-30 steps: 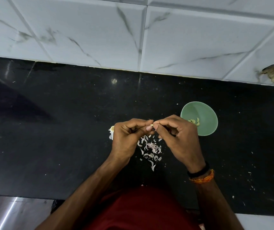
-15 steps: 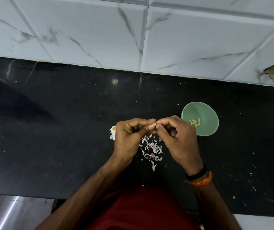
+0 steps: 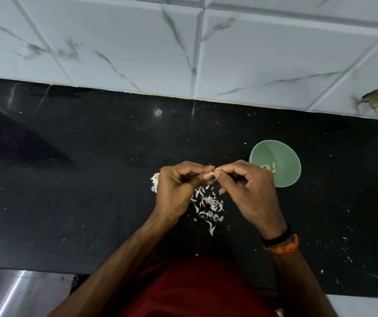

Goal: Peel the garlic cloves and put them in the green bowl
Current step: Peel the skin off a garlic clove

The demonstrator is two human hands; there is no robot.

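Note:
My left hand (image 3: 176, 191) and my right hand (image 3: 247, 191) meet above the black counter and both pinch one small garlic clove (image 3: 211, 173) between thumbs and fingertips; most of it is hidden by the fingers. The green bowl (image 3: 281, 154) stands just right of my right hand, with several peeled cloves (image 3: 269, 167) lying in it. A pile of loose garlic skins (image 3: 208, 207) lies on the counter under my hands. The rest of the garlic bulb (image 3: 154, 181) peeks out left of my left hand.
The black counter (image 3: 80, 179) runs left to right, backed by a white marble-tiled wall (image 3: 137, 53). Small skin flecks (image 3: 348, 255) are scattered at the right. The counter's front edge (image 3: 34, 267) lies near my body.
Both hands have stayed together on the clove, with only slight finger shifts. The bowl and the skins have not moved.

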